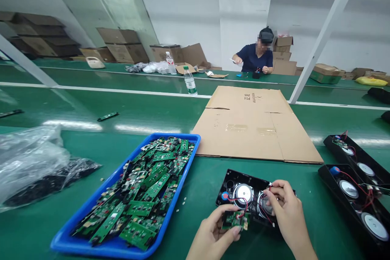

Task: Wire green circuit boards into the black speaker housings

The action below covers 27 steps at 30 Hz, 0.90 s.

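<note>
Your left fingers (226,208) grip a green circuit board (229,220) at the near side of the black speaker housing (251,180); your right fingers (285,190) bend over its wires (268,215), their grip unclear. Hold the board by its edges, red lead (243,199) slack. Leftward, a blue tray (175,135) holds heaped boards (154,189).

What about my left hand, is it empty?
No, the left hand is holding a little green circuit board with a red wire running from it.
</note>
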Available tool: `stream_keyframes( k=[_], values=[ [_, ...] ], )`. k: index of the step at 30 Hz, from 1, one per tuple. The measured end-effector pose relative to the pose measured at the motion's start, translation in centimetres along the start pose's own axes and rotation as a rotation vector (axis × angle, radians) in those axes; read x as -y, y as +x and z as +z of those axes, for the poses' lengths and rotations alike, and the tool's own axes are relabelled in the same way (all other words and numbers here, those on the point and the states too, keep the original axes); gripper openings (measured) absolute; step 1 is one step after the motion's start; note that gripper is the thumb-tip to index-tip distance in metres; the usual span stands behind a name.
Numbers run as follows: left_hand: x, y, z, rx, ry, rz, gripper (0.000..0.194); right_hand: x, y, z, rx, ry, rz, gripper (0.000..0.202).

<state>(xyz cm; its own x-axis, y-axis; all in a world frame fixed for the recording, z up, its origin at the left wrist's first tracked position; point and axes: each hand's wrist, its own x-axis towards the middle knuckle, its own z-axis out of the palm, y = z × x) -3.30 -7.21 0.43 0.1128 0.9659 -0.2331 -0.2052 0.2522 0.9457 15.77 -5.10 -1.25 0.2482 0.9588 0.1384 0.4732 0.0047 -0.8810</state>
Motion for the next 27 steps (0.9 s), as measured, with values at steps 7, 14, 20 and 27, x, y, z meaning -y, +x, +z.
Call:
stream_keyframes(
  k=[7, 14, 20, 27],
  values=[
    [-0.2, 1.7, 1.2, 0.005, 0.446, 0.325, 0.023, 0.1, -0.8, -0.1, 0.06, -0.154, -0.373, 0.025],
    [-0.1, 2.2, 1.9, 0.018, 0.39, 0.344, 0.023, 0.6, -1.0, 0.4, 0.117, -0.199, -0.51, 0.023],
    [0.1, 2.0, 2.2, 0.029, 0.543, 0.364, 0.023, 0.1, -1.2, 0.7, 0.161, -0.234, -0.476, 0.021],
    [0.8, 1.9, 2.3, 0.033, 0.492, 0.375, 0.023, 0.0, -1.5, 1.0, 0.104, -0.3, -0.539, 0.024]
  ],
)
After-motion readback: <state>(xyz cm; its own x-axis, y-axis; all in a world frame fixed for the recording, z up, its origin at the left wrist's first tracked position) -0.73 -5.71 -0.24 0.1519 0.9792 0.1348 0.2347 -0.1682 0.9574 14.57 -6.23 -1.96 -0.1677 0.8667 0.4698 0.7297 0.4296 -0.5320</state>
